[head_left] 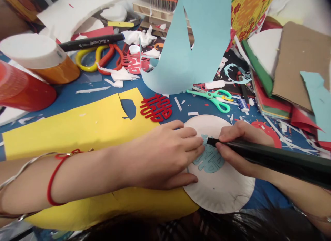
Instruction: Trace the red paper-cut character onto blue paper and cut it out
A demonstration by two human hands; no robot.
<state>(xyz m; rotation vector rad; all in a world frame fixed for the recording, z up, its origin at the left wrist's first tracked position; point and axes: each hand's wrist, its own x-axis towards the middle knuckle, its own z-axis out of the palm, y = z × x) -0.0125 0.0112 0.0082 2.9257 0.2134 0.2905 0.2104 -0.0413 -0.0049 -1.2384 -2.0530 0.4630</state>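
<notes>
A pale blue round paper cutout [212, 158] with a symmetrical character pattern lies on a white paper plate [219, 199]. My left hand [173, 154] rests palm down over the plate's left side. Its fingers are stretched out, with the fingertips touching the cutout's left edge. From the right, my right hand [240, 144] grips a long black craft knife [271, 160] close to its flat dark tip. That tip touches the upper part of the blue cutout. A finished-looking red paper cutout [156, 108] of similar pattern lies beyond my left hand.
Yellow paper [64, 127] spreads under my left arm. Green scissors [213, 97] lie behind the plate, below a standing light blue sheet [191, 54]. Paint jars [46, 58], red-and-yellow scissors [99, 58] and a marker [91, 42] are at left. Cardboard [300, 65] is stacked right, among paper scraps.
</notes>
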